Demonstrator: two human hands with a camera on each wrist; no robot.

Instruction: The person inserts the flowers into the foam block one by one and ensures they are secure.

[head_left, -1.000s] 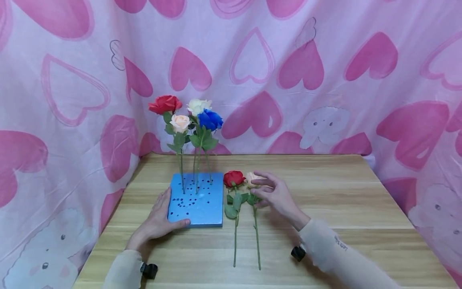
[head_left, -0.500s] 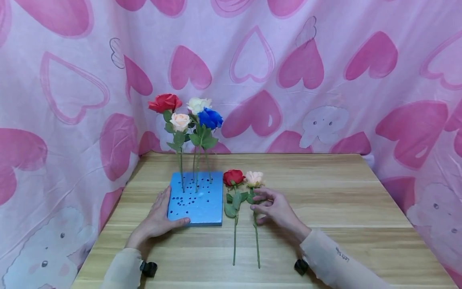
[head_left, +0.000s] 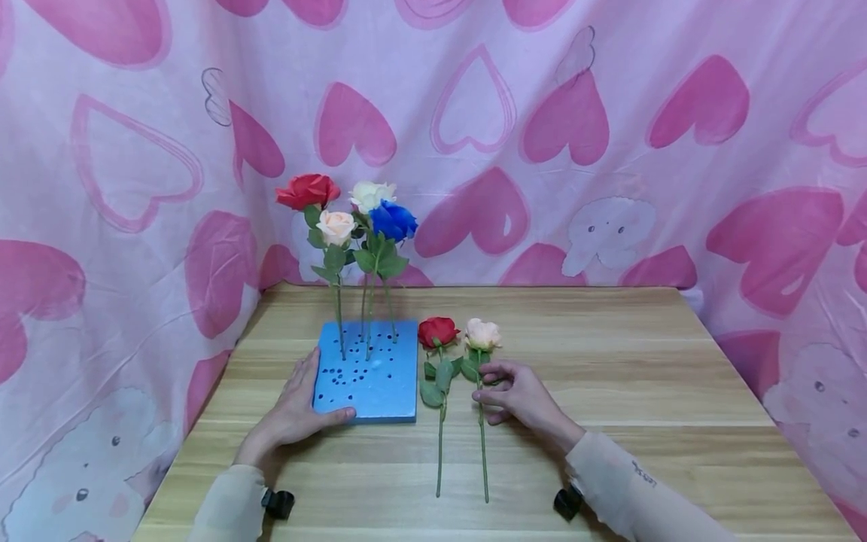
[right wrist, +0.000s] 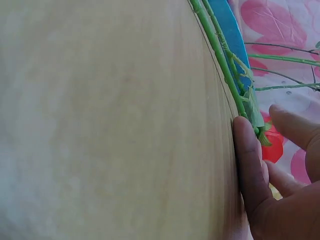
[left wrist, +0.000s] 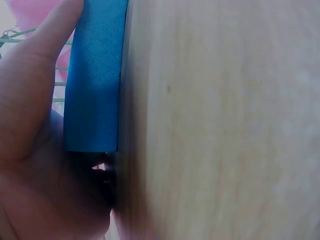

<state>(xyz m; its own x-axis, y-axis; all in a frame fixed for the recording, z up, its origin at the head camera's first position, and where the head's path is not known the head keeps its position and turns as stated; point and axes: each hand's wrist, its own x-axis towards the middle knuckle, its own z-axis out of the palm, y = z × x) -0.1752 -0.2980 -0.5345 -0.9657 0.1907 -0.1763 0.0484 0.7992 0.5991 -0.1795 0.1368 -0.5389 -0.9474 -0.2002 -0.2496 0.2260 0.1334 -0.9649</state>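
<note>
My left hand (head_left: 291, 410) rests against a blue foam block (head_left: 379, 399), its fingers straight along the left side and its thumb at the front edge. Red, white, blue and pale peach artificial roses stand upright in the block's holes. On the table to the right lie a red rose (head_left: 438, 332) and a peach rose (head_left: 483, 334), stems toward me. My right hand (head_left: 521, 395) is at the peach rose's stem below its leaves. In the right wrist view, one finger (right wrist: 246, 150) touches a green stem (right wrist: 220, 55), while the other digits stand apart from it.
The wooden table (head_left: 643, 361) extends widely to the right. A pink heart-patterned curtain (head_left: 630, 113) hangs behind and at both sides. The standing blue rose (head_left: 393, 220) and its neighbours rise tall over the block's back half.
My right hand has come down from the peach rose's head to its stem, its fingers drawing closer together. That rose has shifted slightly right. My left hand stays at the block.
</note>
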